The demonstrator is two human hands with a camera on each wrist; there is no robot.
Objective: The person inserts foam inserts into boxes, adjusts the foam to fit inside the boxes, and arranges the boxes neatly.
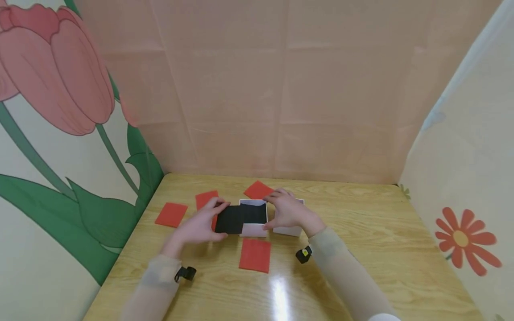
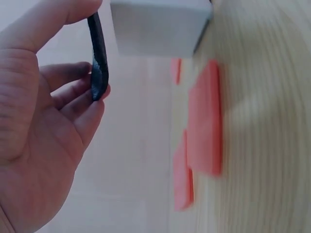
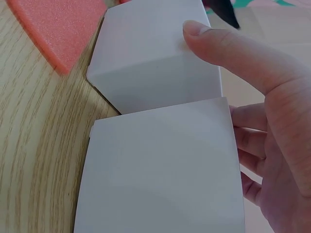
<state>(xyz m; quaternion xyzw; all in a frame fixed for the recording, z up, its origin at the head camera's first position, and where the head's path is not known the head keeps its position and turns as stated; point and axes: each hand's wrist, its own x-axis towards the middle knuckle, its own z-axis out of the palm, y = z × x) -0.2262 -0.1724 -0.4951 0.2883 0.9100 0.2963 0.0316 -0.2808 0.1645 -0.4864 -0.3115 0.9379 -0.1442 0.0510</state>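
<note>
My left hand [image 1: 198, 226] pinches a black square sheet [image 1: 229, 220] between thumb and fingers, above the table and beside the left white box. In the left wrist view the sheet [image 2: 98, 58] appears edge-on, thin and slightly bent. My right hand [image 1: 290, 209] grips the left white box [image 1: 254, 230] at its right side, thumb on the front wall and fingers behind. Black material [image 1: 253, 213] shows inside that open box; whether it joins the held sheet I cannot tell. A second white box [image 1: 287, 230] stands close to its right, partly covered by my right hand.
Red foam-like squares lie around: one [image 1: 171, 215] at the far left, one [image 1: 206, 199] partly behind my left hand, one [image 1: 258, 190] behind the boxes, one [image 1: 254, 255] in front. A pink cloth wall [image 1: 281, 89] borders the wooden table's [image 1: 361, 232] back.
</note>
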